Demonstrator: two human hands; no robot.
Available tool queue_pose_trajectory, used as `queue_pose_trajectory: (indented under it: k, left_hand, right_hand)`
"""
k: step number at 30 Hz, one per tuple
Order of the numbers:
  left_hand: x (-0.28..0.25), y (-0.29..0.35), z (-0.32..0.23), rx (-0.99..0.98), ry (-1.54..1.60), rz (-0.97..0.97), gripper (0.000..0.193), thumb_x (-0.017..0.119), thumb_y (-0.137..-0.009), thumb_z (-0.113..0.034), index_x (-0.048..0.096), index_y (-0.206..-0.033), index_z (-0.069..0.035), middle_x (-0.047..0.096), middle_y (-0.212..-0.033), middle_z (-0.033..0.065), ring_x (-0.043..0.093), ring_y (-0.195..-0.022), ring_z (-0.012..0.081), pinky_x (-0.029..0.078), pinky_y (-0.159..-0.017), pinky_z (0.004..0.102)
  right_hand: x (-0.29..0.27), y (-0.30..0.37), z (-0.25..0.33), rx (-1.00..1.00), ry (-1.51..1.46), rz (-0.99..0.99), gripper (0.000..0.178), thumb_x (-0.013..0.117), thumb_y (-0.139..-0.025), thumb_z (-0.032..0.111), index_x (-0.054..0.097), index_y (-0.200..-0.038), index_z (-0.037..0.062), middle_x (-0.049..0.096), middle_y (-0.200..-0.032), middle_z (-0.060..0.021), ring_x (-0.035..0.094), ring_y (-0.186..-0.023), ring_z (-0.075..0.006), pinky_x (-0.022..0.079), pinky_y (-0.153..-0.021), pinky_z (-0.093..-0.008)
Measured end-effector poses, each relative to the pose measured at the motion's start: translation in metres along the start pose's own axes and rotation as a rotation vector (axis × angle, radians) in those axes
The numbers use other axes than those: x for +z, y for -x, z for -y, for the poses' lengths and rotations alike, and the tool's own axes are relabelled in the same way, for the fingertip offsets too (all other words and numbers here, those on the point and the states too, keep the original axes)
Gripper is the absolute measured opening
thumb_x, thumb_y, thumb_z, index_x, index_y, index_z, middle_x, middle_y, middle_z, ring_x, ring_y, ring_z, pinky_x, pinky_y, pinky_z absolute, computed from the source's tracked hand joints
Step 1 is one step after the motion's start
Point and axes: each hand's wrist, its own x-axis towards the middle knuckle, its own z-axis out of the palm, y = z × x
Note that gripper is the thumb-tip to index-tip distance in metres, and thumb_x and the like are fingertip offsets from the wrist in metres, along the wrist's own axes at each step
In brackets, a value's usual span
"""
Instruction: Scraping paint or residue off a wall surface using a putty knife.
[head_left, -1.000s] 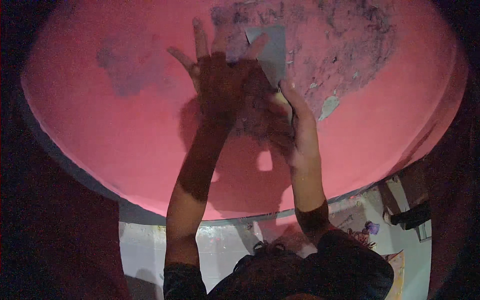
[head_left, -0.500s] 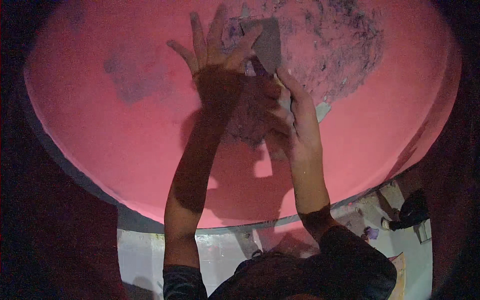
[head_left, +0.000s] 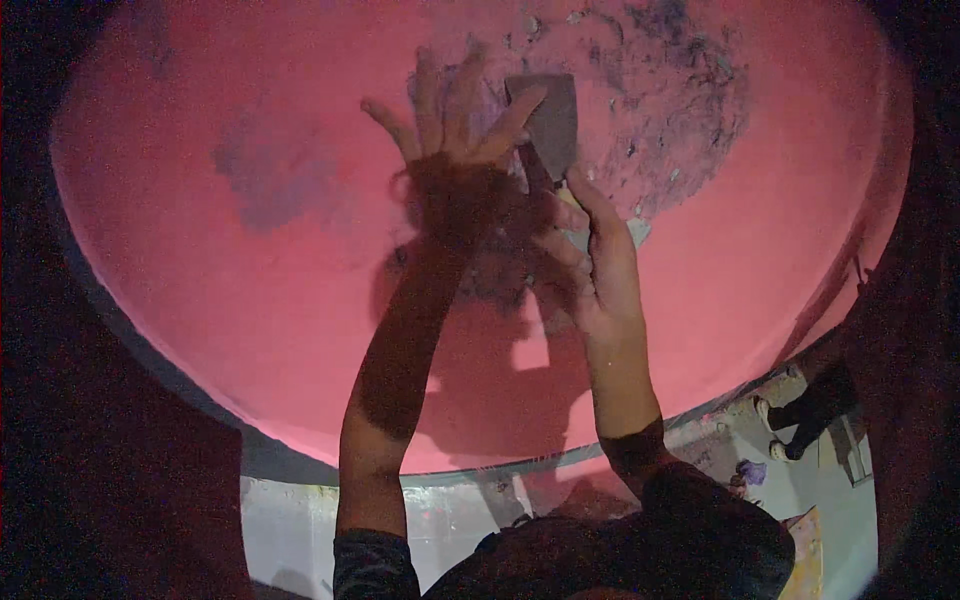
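A large rounded pink surface (head_left: pixel 290 310) spreads before me, with a rough, flaking grey patch (head_left: pixel 690 125) on its right side. My right hand (head_left: pixel 610 260) is wrapped round the handle of a wide-bladed scraper (head_left: pixel 555 120), its flat grey blade pointing up and away at the patch's left edge. To the left, my left hand (head_left: pixel 455 140) is spread out with fingers apart and nothing in it. Its thumb overlaps the blade; whether they touch I cannot tell. Shadow darkens the left wrist and much of the handle.
A smoother grey patch (head_left: pixel 270 165) marks the pink surface on the left. Below its curved rim lies a pale floor (head_left: pixel 290 520). At the lower right, another person's shoes and dark legs (head_left: pixel 800 425) stand near a small purple thing (head_left: pixel 750 472).
Both hands and the scraper have shifted a little nearer to me and to the right in the picture. At the lower right, the other person's legs have changed position.
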Motion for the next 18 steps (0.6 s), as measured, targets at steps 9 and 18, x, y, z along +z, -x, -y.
queue_pose_trajectory:
  k: [9, 18]
  left_hand:
    - [-0.005, -0.023, 0.001, -0.039, 0.019, -0.071, 0.048, 0.065, -0.085, -0.031, 0.062, -0.130, -0.047, 0.037, -0.158, 0.0011, 0.022, -0.151, 0.0399, -0.003, -0.106, 0.0844]
    - [0.006, -0.019, -0.004, -0.033, 0.066, -0.104, 0.048, 0.065, -0.086, -0.028, 0.062, -0.130, -0.046, 0.041, -0.156, 0.0011, 0.024, -0.150, 0.0413, -0.003, -0.107, 0.0839]
  right_hand:
    - [0.029, -0.013, 0.006, -0.075, 0.156, -0.197, 0.025, 0.058, -0.100, 0.033, 0.058, -0.113, 0.0111, 0.056, -0.076, 0.0036, 0.051, -0.055, -0.0052, 0.042, -0.045, -0.0211]
    - [0.010, -0.018, 0.015, 0.008, 0.043, 0.173, 0.028, 0.056, -0.102, 0.036, 0.057, -0.116, 0.0126, 0.055, -0.076, 0.0029, 0.053, -0.055, -0.0101, 0.051, -0.049, -0.0260]
